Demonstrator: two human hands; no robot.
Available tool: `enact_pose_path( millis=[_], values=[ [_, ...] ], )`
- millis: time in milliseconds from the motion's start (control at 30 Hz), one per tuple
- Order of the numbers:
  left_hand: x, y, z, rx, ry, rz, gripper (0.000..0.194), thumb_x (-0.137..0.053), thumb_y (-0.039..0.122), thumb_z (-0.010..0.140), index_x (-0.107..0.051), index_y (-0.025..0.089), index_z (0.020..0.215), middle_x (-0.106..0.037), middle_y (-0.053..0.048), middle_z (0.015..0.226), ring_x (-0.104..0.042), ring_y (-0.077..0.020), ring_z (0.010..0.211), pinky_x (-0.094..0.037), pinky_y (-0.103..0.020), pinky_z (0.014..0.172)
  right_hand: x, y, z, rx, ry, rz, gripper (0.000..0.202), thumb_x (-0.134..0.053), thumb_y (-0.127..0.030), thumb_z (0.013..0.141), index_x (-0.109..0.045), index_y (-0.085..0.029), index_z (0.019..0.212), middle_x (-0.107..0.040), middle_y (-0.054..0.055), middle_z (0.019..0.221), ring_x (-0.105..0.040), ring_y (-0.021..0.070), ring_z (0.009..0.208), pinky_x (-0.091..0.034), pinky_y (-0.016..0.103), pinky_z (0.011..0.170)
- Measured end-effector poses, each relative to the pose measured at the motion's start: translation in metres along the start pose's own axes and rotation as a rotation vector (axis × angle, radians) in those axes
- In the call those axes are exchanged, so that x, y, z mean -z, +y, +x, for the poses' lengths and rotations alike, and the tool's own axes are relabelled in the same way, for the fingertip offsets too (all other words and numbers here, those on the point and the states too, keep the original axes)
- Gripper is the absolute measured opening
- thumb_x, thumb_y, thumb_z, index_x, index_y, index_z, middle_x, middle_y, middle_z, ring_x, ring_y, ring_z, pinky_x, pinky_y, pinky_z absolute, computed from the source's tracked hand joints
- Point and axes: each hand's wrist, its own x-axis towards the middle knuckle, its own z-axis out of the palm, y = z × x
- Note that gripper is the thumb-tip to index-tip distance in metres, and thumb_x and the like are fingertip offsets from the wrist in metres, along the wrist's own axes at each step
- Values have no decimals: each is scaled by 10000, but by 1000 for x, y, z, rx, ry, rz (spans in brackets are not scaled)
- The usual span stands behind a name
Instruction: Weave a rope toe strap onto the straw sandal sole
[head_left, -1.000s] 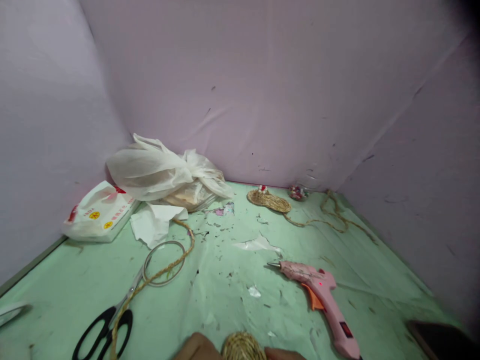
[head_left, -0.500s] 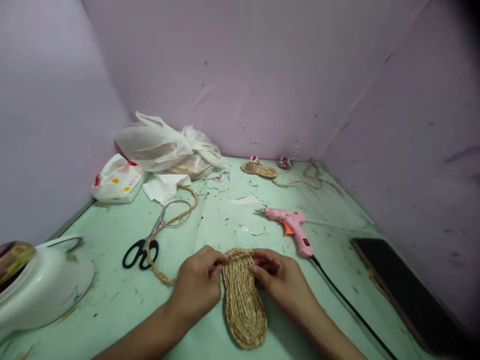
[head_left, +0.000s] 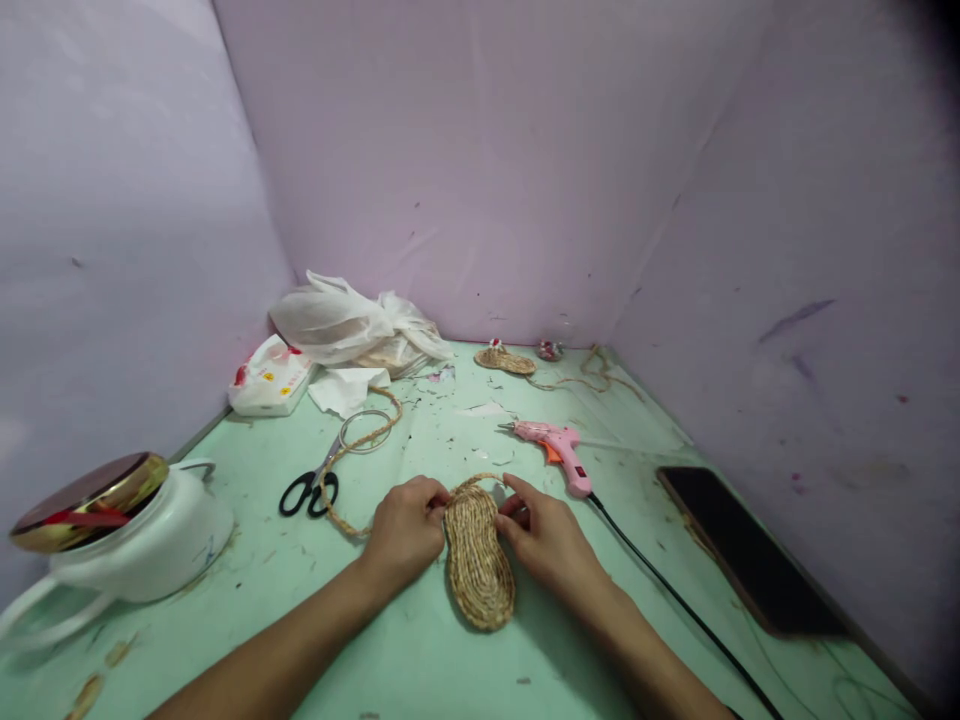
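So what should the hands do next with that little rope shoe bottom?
Probably press the loose rope loop down along the top edge of the oval tan woven rope sole. The left hand and right hand pinch that end from both sides, and the loop arches up, not yet lying flat. The pink glue gun lies close by.

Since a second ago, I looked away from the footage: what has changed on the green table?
Both hands came into view as the camera tipped down. The left hand and right hand now pinch the far end of the woven sole, one on each side. A rope loop has risen at its tip. The glue gun, scissors and phone lie as they did.
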Motion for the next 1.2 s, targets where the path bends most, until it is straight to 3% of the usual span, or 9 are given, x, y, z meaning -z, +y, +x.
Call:
enact_pose_path(
  millis=[167, 900, 1033, 1100, 1133, 1167, 1200],
  values=[
    [0, 0, 0, 7, 4, 9, 219, -486, 42, 677, -654, 177, 718, -651, -8, 690, -572, -142, 634, -422, -253, 605, -3, 4, 4, 1, 16, 47, 388, -529, -187, 739, -584, -110, 1115, -692, 48, 750, -616, 181, 654, -445, 272, 615],
    [-2, 0, 1, 4, -21, 29, 194, -472, 77, 704, -638, 175, 730, -657, -23, 724, -566, -158, 667, -409, -267, 628, -9, 6, -2, 74, 82, -24, 300, -481, -171, 777, -615, -153, 1045, -672, 57, 855, -606, 176, 726, -445, 285, 670],
    [-2, 1, 2, 41, -32, 34, 188, -490, 77, 696, -640, 185, 724, -663, -15, 739, -571, -157, 691, -406, -260, 641, 0, 0, -5, -10, 181, 5, 523, -512, -180, 765, -430, -122, 1278, -661, 79, 953, -588, 172, 628, -458, 336, 652],
    [-2, 0, 1, 51, -30, 31, 189, -493, 79, 696, -642, 190, 728, -663, -12, 743, -569, -156, 695, -403, -256, 640, 4, -9, -20, 14, 257, 70, 522, -499, -192, 790, -395, -157, 1300, -638, 86, 1018, -586, 170, 627, -467, 349, 645],
    [-2, 0, 1, 51, -31, 28, 195, -489, 77, 696, -642, 192, 731, -662, -11, 745, -567, -155, 695, -401, -256, 639, 4, -14, -32, 75, 239, 141, 426, -465, -203, 825, -450, -193, 1250, -630, 76, 1028, -596, 170, 667, -475, 337, 643],
    [-3, -1, 1, 50, -33, 26, 200, -485, 75, 696, -642, 193, 733, -661, -10, 744, -565, -154, 692, -398, -255, 637, 1, -20, -45, 180, 91, 224, 327, -387, -218, 880, -504, -231, 1185, -628, 60, 1017, -606, 171, 732, -480, 330, 670],
    [-3, -1, 1, 49, -34, 25, 201, -483, 74, 696, -642, 193, 734, -659, -11, 743, -563, -154, 688, -396, -256, 635, -3, -25, -60, 355, -228, 295, 306, -352, -248, 907, -517, -253, 1165, -613, 58, 1043, -607, 174, 808, -488, 321, 691]
  ],
)
